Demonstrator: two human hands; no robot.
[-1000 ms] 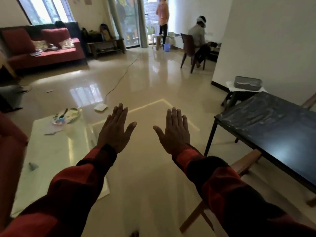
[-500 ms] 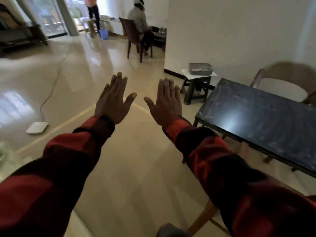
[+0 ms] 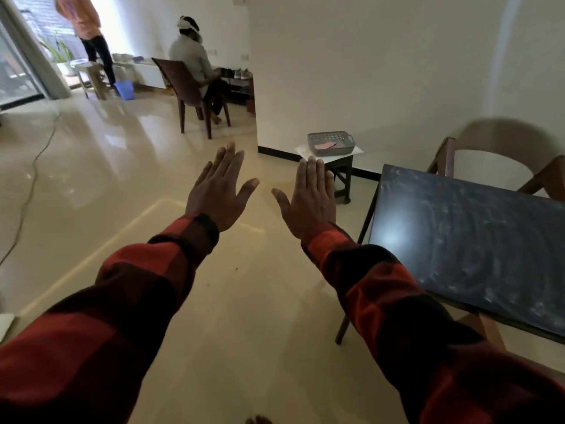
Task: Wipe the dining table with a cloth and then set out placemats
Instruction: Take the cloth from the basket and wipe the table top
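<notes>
The dark dining table [image 3: 477, 243] stands at the right, its top smeared with pale dusty marks. Beyond its far left corner a grey basket [image 3: 331, 144] rests on a small stool [image 3: 339, 166], with a pink cloth-like item [image 3: 325, 145] inside. My left hand [image 3: 218, 191] and my right hand [image 3: 308, 198] are held out flat over the floor, palms down, fingers extended, holding nothing. Both are left of the table and apart from it. I see no placemats.
A wooden chair [image 3: 501, 154] stands behind the table against the white wall. A seated person [image 3: 195, 65] on a brown chair and a standing person [image 3: 88, 29] are far back left. A cable [image 3: 30, 179] runs across the glossy floor.
The view has swung to the right, bringing the table, stool and basket closer to centre. My hands stay flat and empty in the same pose.
</notes>
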